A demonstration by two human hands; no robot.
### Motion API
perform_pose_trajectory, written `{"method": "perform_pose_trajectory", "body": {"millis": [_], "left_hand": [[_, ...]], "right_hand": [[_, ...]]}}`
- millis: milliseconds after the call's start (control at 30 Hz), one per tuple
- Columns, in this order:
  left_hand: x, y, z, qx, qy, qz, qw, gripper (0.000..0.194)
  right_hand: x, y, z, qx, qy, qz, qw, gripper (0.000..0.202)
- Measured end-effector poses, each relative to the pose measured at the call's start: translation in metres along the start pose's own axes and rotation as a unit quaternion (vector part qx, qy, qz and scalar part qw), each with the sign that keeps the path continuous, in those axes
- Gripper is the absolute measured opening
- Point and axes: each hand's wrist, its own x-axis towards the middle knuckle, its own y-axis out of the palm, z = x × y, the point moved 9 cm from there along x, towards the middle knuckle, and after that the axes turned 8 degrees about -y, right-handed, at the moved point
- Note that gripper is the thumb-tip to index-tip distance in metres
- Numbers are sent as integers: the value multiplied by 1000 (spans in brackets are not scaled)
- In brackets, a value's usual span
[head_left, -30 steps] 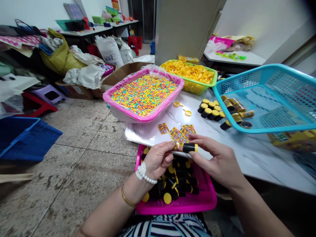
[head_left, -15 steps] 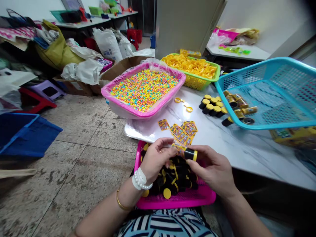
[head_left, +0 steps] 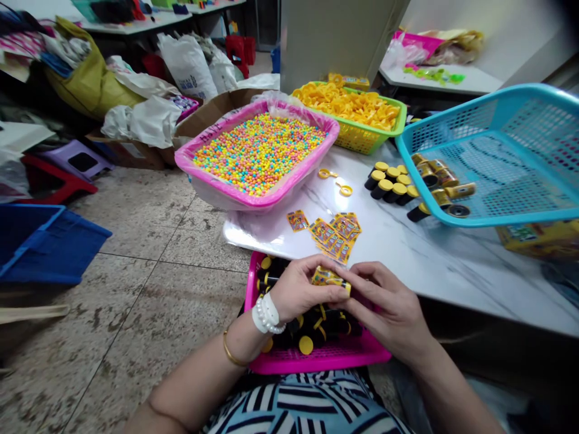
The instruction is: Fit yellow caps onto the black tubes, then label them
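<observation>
A small black canister with a yellow cap [head_left: 329, 278] has a printed yellow label around its side. My left hand [head_left: 305, 289] is closed on it, thumb along the near side. Against its capped end, my right hand [head_left: 384, 301] presses with bent fingers, which partly hide it. Below both hands, a bright pink basket [head_left: 316, 363] holds many similar black canisters with yellow caps. Just beyond my hands, a loose pile of printed yellow labels [head_left: 335, 234] lies on the white marbled table, with one single label [head_left: 297, 220] apart to the left.
A pink tub [head_left: 257, 201] of coloured beads stands at the table's left. Behind it is a green basket [head_left: 362, 141] of yellow plastic pieces. Capped canisters [head_left: 391, 181] stand beside a tilted blue basket [head_left: 497, 220] holding labelled ones. Two yellow ring-shaped pieces [head_left: 345, 189] lie between.
The label, partly off the black canister before, now covers its side. My right hand has moved left, fingers over the canister, and my left thumb lies along it. The view has shifted slightly.
</observation>
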Motion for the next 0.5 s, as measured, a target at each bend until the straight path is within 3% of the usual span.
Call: {"method": "perform_pose_trajectory", "body": {"millis": [167,333,500], "left_hand": [[4,2,8,-35,-31,-3,999,50],[-2,-9,14,-14,-39,-25,999,38],[-13,0,10,20,17,-16,1000,27]], "right_hand": [[-9,-3,-14,-14,23,-57,998,57],[-14,2,-10,10,18,-50,999,42],[-21,-3,13,-40,-53,-29,997,44]]}}
